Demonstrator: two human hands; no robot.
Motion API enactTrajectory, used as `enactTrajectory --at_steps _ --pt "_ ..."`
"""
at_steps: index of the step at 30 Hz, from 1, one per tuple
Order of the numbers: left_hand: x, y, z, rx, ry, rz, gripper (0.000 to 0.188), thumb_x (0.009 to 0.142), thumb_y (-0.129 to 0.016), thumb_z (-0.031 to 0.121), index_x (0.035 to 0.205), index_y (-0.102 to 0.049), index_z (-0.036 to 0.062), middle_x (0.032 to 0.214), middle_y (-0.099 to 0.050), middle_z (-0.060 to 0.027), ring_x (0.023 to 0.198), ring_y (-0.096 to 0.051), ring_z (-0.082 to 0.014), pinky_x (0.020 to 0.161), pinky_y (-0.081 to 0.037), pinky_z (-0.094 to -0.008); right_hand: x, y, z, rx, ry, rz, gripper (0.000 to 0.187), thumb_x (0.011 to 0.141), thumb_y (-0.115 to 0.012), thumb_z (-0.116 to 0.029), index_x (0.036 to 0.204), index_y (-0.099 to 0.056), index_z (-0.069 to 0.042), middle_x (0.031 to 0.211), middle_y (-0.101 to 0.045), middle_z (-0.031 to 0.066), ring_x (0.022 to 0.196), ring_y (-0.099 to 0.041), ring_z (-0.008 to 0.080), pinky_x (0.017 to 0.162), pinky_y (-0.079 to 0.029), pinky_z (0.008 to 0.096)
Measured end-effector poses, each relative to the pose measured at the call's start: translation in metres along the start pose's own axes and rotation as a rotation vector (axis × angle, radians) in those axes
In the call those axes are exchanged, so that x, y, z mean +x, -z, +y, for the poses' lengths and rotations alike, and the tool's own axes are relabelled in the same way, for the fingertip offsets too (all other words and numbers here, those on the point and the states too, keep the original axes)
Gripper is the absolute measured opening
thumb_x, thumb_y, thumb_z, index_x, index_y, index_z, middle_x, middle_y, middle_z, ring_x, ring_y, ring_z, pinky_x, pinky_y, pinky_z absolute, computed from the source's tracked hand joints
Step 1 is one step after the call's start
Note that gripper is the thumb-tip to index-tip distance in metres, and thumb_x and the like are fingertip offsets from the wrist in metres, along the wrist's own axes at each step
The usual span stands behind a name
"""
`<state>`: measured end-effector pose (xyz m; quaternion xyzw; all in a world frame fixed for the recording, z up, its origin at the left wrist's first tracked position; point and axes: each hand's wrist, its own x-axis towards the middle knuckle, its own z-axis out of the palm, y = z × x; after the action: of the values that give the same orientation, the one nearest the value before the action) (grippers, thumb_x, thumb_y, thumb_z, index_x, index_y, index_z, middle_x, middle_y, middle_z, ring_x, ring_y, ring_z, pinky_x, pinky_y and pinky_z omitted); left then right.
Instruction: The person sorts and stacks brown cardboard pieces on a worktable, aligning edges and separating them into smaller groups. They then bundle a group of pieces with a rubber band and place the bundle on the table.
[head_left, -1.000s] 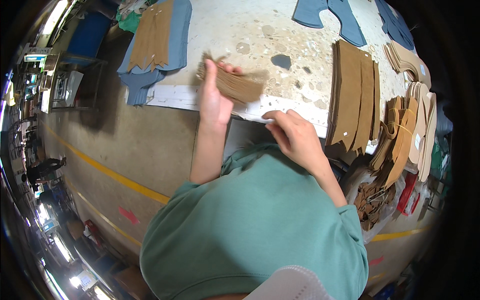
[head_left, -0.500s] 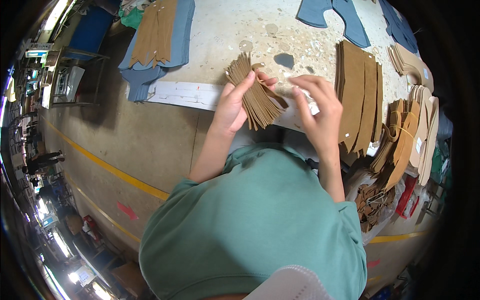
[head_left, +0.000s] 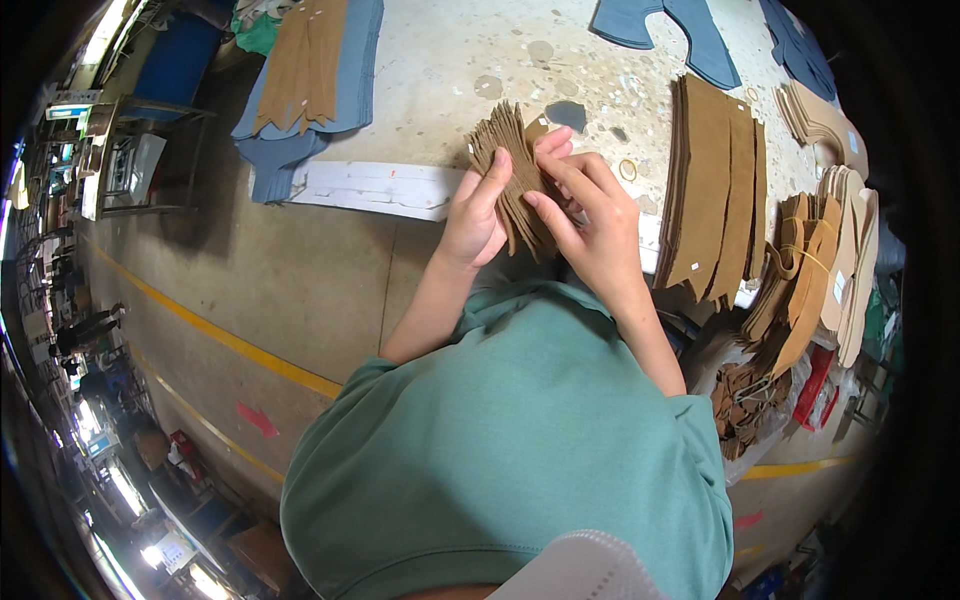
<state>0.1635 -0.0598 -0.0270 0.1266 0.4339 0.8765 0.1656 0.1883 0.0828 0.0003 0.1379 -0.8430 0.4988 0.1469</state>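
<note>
A thick stack of narrow brown fabric pieces point(head_left: 508, 190) stands tilted above the table's near edge, its layers fanned at the upper end. My left hand point(head_left: 474, 222) grips it from the left, thumb across the front. At the stack's right side, my right hand point(head_left: 602, 222) has its thumb and bent fingers closed on the edge. The fingertips partly hide that side, so how many layers they pinch cannot be seen. Just right of my right hand, a small tan ring like a rubber band point(head_left: 628, 169) lies on the table point(head_left: 450, 60).
Long brown panels point(head_left: 697, 180) are piled to the right, beside banded brown bundles point(head_left: 800, 265) and beige pieces point(head_left: 835, 120). Brown strips point(head_left: 305, 65) rest on blue panels point(head_left: 358, 70) at the left. Blue cut pieces point(head_left: 690, 45) lie farther back. A plastic bag of brown scraps point(head_left: 745, 400) hangs low right.
My right hand has moved left from beside the stack and closed on its right edge. The stack has turned more upright, and its layers are pressed closer together.
</note>
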Motion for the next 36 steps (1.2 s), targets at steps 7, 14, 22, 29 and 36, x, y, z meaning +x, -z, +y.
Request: enactTrajectory --at_steps 7,14,22,29,36 --pt "-0.001 0.001 0.002 -0.005 -0.011 -0.050 0.055 0.106 -0.025 0.034 0.146 -0.024 -0.0043 0.151 -0.028 -0.0289 0.140 -0.032 -0.0365 0.112 -0.035 -0.0458 0.001 0.007 -0.001 0.070 -0.057 -0.016 0.032 0.079 -0.073 -0.005 0.110 -0.068 -0.005 0.087 -0.061 0.0094 0.073 -0.063 0.0196 0.066 -0.053 0.0311" --pt "-0.002 -0.006 -0.001 0.050 -0.030 -0.025 0.057 0.106 -0.026 0.035 0.146 -0.023 -0.0055 0.151 -0.030 -0.0266 0.140 -0.034 -0.0334 0.113 -0.033 -0.0431 -0.001 -0.001 0.000 -0.037 0.004 0.055 0.034 0.078 -0.072 -0.006 0.111 -0.067 -0.004 0.090 -0.062 0.0094 0.074 -0.063 0.0203 0.065 -0.053 0.0306" --pt "-0.004 -0.006 -0.001 0.042 -0.015 -0.032 0.057 0.106 -0.027 0.034 0.145 -0.024 -0.0071 0.151 -0.032 -0.0241 0.140 -0.033 -0.0315 0.115 -0.030 -0.0422 0.002 0.007 0.003 0.057 -0.043 0.006 0.033 0.075 -0.073 -0.003 0.108 -0.067 -0.002 0.085 -0.061 0.0084 0.071 -0.060 0.0143 0.067 -0.051 0.0275" --pt "-0.004 -0.012 -0.007 0.086 -0.022 0.062 0.054 0.106 -0.027 0.031 0.145 -0.026 -0.0066 0.149 -0.035 -0.0221 0.140 -0.034 -0.0303 0.116 -0.028 -0.0416 0.001 0.001 0.008 -0.066 0.049 0.023 0.036 0.077 -0.071 -0.003 0.113 -0.065 -0.002 0.090 -0.061 0.0088 0.070 -0.060 0.0160 0.064 -0.051 0.0285" --pt "-0.005 -0.015 -0.009 0.122 -0.029 0.090 0.050 0.107 -0.028 0.027 0.144 -0.029 -0.0065 0.147 -0.038 -0.0219 0.137 -0.038 -0.0287 0.115 -0.030 -0.0397 -0.002 -0.005 0.011 -0.067 0.005 0.064 0.036 0.077 -0.071 -0.007 0.112 -0.064 -0.002 0.092 -0.061 0.0112 0.074 -0.063 0.0237 0.066 -0.053 0.0329"
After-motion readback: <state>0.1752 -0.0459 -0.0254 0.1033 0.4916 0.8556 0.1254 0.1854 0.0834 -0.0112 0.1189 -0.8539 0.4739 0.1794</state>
